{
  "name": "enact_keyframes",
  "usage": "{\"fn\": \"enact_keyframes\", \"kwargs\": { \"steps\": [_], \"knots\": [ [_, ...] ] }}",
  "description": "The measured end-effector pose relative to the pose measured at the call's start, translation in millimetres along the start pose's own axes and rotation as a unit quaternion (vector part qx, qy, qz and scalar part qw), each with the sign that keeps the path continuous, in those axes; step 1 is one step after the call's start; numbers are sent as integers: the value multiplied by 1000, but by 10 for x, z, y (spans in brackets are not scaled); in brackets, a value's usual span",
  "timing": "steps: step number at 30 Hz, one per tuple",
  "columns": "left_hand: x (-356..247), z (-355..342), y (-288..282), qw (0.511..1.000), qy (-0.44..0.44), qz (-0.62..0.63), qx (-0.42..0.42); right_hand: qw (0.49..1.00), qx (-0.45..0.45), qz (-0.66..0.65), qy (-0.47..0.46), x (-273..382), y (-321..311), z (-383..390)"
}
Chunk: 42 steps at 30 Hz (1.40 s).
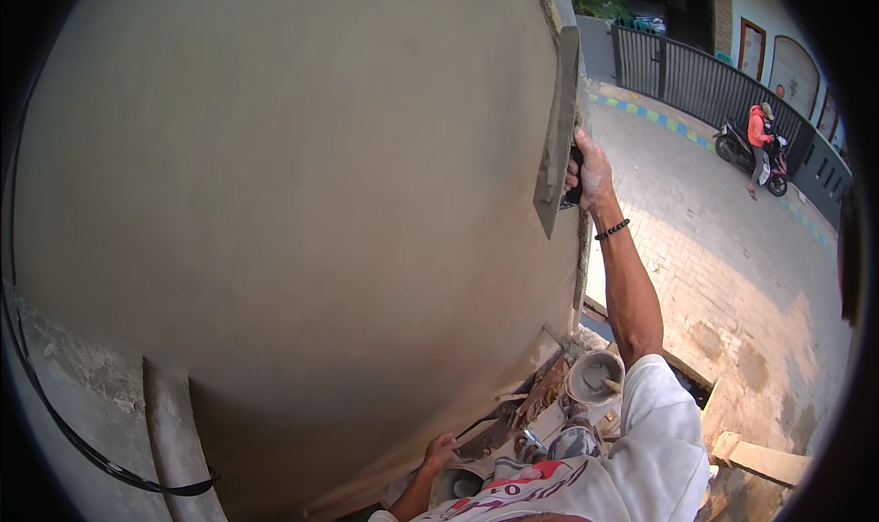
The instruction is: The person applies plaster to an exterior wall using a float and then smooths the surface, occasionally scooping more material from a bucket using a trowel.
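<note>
My right hand (591,172) is closed round the dark handle of a plastering trowel (560,146), arm stretched up. The trowel's long grey blade stands nearly upright along the right edge of a smooth grey-brown plastered wall (302,174). Low down, my left hand (441,451) is close to the wall's foot with its fingers curled. A thin dark strip runs close by those fingers; what they hold, if anything, cannot be made out. Below my right arm stands a bucket (595,377) with grey mortar and a tool handle in it.
A second round container (461,482) is beside my left forearm. Boards and rubble (542,389) lie along the wall's base. Black cables (69,435) hang at the left near a pipe (172,430). Right of the wall, a person on a motorbike (760,151) is on the paved street (682,229).
</note>
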<state>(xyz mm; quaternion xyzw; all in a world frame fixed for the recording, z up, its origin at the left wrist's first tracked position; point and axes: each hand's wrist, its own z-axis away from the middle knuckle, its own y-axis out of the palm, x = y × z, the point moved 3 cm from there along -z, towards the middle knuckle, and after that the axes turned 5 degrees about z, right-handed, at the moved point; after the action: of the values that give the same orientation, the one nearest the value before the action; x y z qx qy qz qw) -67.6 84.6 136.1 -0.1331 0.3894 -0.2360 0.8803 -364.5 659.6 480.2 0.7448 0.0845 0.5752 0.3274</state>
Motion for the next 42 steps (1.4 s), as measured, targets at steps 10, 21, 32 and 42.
{"fn": "enact_keyframes", "kwargs": {
  "steps": [10, 21, 32, 42],
  "knots": [
    [-174, -254, 318, 999, -26, -23, 32, 823, -77, 481, -291, 212, 1287, 253],
    [-591, -199, 314, 999, -1, 37, 21, 928, -48, 313, -195, 511, -482, -906],
    [-712, -76, 304, 977, -2, -199, 72, 825, 169, 494, -217, -938, 1076, 1073],
    [-1145, -247, 233, 998, 54, -9, 26, 966, 54, 221, -125, 263, 353, -219]
  ]
}}
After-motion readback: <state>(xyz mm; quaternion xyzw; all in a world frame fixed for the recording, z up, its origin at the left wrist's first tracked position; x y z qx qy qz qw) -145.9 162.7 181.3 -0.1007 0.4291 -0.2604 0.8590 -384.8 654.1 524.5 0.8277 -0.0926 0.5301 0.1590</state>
